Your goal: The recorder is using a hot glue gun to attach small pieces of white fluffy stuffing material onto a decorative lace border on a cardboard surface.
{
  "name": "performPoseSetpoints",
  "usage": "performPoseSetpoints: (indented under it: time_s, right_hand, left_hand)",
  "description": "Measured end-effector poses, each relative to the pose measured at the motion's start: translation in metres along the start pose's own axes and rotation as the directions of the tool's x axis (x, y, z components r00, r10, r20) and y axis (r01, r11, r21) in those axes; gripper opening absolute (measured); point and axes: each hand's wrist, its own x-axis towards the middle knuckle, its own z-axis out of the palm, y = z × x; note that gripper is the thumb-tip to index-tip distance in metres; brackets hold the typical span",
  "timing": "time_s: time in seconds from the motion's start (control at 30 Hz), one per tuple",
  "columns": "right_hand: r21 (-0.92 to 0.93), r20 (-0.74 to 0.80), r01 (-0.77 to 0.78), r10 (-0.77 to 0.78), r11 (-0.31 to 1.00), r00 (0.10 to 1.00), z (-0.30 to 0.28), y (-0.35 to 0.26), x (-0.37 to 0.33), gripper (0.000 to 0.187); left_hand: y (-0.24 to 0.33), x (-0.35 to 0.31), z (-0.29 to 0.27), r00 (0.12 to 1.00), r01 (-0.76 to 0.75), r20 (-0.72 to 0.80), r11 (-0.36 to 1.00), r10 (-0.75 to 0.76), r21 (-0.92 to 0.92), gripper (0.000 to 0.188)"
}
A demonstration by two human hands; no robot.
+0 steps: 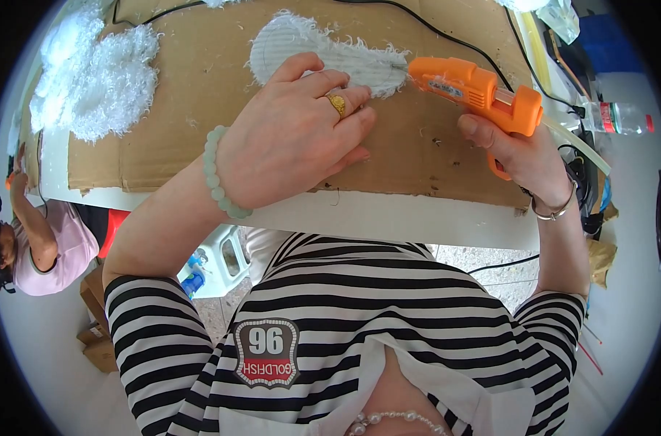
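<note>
An orange hot glue gun (483, 91) is gripped in my right hand (523, 156), its nozzle pointing left. The tip meets the right, narrow end of a white fluffy fabric piece (294, 43), whose upper face is flat and ribbed with a shaggy edge. My left hand (297, 134) lies over the near edge of that piece, its bent fingers holding it against the cardboard. Some of those fingertips are hidden behind the hand. A clear glue stick (503, 96) shows inside the gun's body.
Brown cardboard (432, 163) covers the white table (388, 221). White fluffy pieces (98, 80) are heaped at left; a black cable (446, 33) crosses the back. A plastic bottle (621, 118) lies at right. Far left, a person in pink (54, 247) works; a white stool (225, 258) stands below.
</note>
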Motion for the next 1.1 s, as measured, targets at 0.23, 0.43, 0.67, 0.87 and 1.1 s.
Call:
performPoseSetpoints:
  time_s: [0.23,0.43,0.67,0.87,1.1]
  right_hand:
    - [-0.049,-0.04,-0.04,0.038,0.998,0.998,0.001,-0.001,0.003,0.034]
    - [-0.052,0.03,-0.134,0.136,0.99,0.99,-0.003,0.001,0.007,0.032]
    - [-0.039,-0.03,-0.024,0.023,0.999,0.999,-0.002,0.003,0.002,0.034]
    - [-0.086,-0.019,-0.137,0.136,0.987,0.991,-0.007,-0.01,-0.002,0.034]
    - [-0.061,-0.05,-0.091,0.088,0.994,0.995,0.001,0.003,0.004,0.032]
  left_hand:
    - [0.0,-0.002,0.002,1.0,-0.003,-0.008,1.0,0.004,0.026,0.03]
    - [-0.001,-0.004,0.004,1.0,0.001,-0.008,1.0,-0.001,0.031,0.028]
    - [-0.001,-0.002,0.004,1.0,0.004,-0.031,1.0,-0.004,0.01,0.027]
    - [-0.001,-0.003,0.003,1.0,0.0,-0.029,1.0,-0.001,-0.008,0.024]
    - [-0.003,-0.003,0.003,1.0,0.003,-0.005,1.0,-0.003,-0.02,0.024]
